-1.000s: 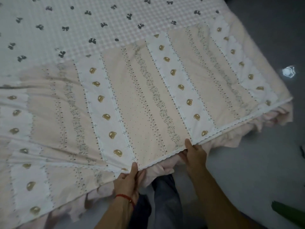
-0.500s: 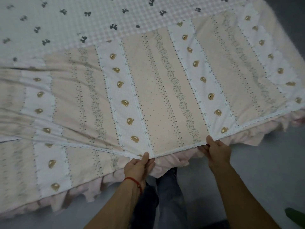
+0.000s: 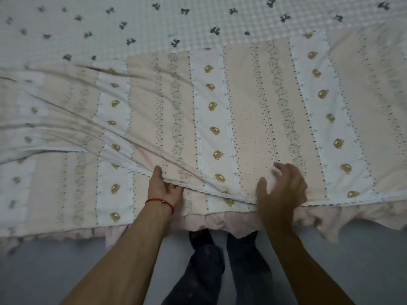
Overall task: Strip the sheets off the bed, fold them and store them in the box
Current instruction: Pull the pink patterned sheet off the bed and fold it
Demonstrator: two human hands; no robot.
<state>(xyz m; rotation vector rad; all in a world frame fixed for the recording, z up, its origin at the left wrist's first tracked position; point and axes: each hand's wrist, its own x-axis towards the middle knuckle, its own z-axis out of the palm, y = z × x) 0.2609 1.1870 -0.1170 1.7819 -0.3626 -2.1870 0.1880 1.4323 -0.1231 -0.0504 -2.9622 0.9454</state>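
Two hands at the near edge of the bed. Left hand: fingers curled under the lace-trimmed hem of the sheet, thumb on top, pinching it. Right hand: fingers spread fairly wide and relaxed, hovering over or just brushing the hem; motion blur prevents saying whether there is contact, and it grips nothing.

Change since half a second ago: both hands then pinched the hem, well apart. Now the right has let go and opened, while the left has carried its section further onto the bed. Hem now lies slanted, and diagonal creases run up and to the left from the left hand.

Judgement: fold is being laid down and the right hand is about to smooth or re-grip. Folding is early; only this first doubling is visible.

Outward: the sheet, pink and white stripes with small bears, lies doubled on the bed, its folded layer over a lower layer showing at lower left. Beyond its far edge, a checked cover with dark bows. Pink ruffle hangs below the near edge. Grey floor beneath. Box not in view.
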